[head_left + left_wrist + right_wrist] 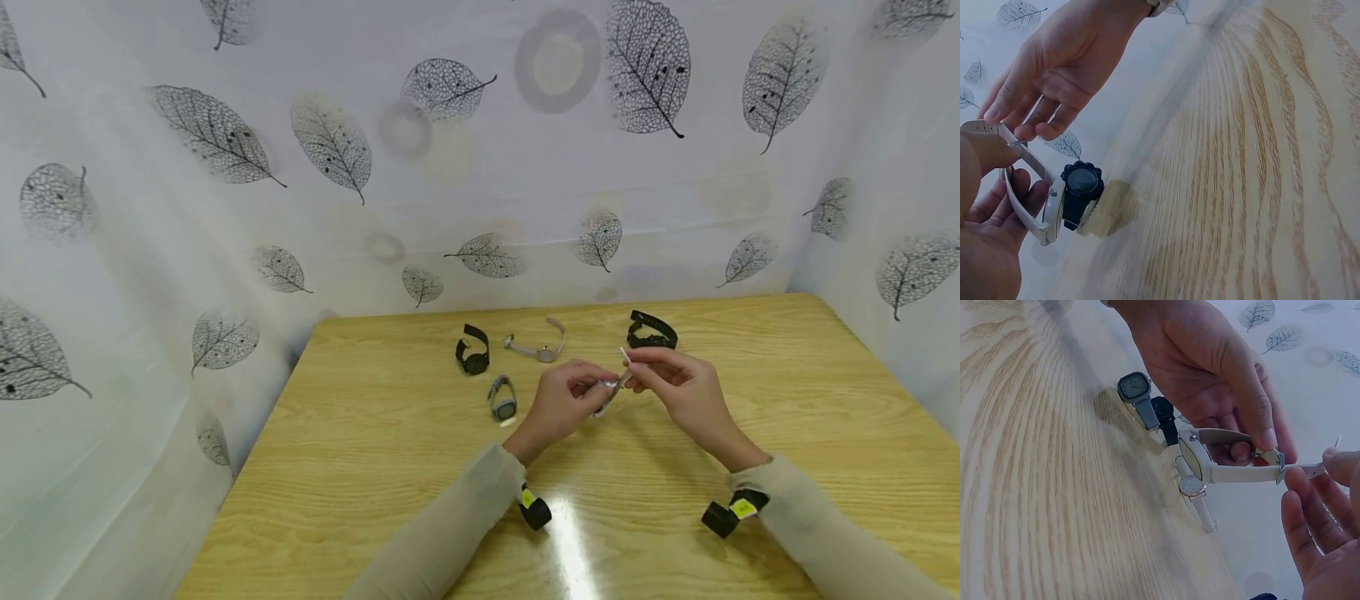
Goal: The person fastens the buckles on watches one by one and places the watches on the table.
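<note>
Between the fingertips of both hands hangs a white-strapped wristwatch point(1235, 474), its band looped, held off the table. The left hand point(566, 402) pinches it near the silver buckle point(1282, 467), thumb against finger; the right hand point(693, 402) holds the strap's free end point(1315, 470) in a narrow pinch, its tip poking out past the fingers. Just beyond the right fingers rests a black sports watch point(652, 339). Left of the left fingers sits a grey watch with a squarish case point(506, 409); farther off that way is a black round watch point(476, 363), and beyond the left fingers a pale-strapped round watch point(545, 353). Under all the fingers spreads a wood-grain table point(375, 492), with a leaf-printed curtain point(502, 175) rising past its far edge.
</note>
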Motion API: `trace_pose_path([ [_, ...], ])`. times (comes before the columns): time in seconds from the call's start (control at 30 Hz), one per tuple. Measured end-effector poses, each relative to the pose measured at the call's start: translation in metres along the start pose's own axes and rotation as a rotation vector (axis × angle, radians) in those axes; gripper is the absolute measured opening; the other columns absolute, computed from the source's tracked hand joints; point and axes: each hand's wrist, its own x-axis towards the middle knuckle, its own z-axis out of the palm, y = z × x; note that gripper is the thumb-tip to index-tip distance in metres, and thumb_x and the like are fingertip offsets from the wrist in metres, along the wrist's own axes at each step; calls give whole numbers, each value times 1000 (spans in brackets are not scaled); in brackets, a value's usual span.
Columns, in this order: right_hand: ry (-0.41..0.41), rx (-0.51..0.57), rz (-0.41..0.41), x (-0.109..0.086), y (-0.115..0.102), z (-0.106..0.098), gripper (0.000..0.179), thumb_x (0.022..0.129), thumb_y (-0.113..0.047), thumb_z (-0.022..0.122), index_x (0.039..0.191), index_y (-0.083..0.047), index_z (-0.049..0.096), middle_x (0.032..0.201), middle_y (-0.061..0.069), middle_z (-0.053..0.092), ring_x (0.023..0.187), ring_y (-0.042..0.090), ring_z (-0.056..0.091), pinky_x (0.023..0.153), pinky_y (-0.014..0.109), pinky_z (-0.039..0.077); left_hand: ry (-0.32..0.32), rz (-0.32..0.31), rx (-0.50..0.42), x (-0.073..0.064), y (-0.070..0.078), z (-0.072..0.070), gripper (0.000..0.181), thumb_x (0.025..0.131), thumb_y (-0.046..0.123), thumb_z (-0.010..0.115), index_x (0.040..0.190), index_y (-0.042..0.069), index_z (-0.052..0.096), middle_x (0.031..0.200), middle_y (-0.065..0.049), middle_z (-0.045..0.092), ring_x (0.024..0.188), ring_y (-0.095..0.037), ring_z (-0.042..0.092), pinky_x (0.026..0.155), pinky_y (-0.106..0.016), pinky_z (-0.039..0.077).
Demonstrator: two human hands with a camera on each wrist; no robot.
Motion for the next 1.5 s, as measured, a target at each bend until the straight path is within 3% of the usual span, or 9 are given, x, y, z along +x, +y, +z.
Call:
trace_pose_path([
  [0.2,3,5,25,-1,1,0,23,102,-3,64,124,-1,71,99,19,73,83,23,72,73,31,62,-20,-6,23,-1,1,0,17,101,9,66,113,8,78,112,-2,70,91,-5,64,79,-23,59],
  [0.63,-9,2,41,-1,0,1,23,102,-5,63,124,-3,71,100,18,73,82,23,72,73,30,62,-30,-21,61,-2,3,1,16,102,10,66,113,10,78,113,-1,68,90,-3,63,79,-20,59],
  [1.27,1,-21,58,-1,1,2,22,102,-6,64,123,-4,71,101,18,73,82,22,73,72,31,62,-21,-59,-1,-2,4,1,16,100,7,67,114,7,76,113,-2,68,96,-4,67,85,-23,59],
  [1.5,-10,-26,64,-3,1,2,23,103,-7,63,124,-4,71,101,17,74,84,31,72,72,34,63,-16,-57,-26,-3,4,1,16,100,5,66,114,4,76,113,-4,67,96,-4,67,86,-23,59],
])
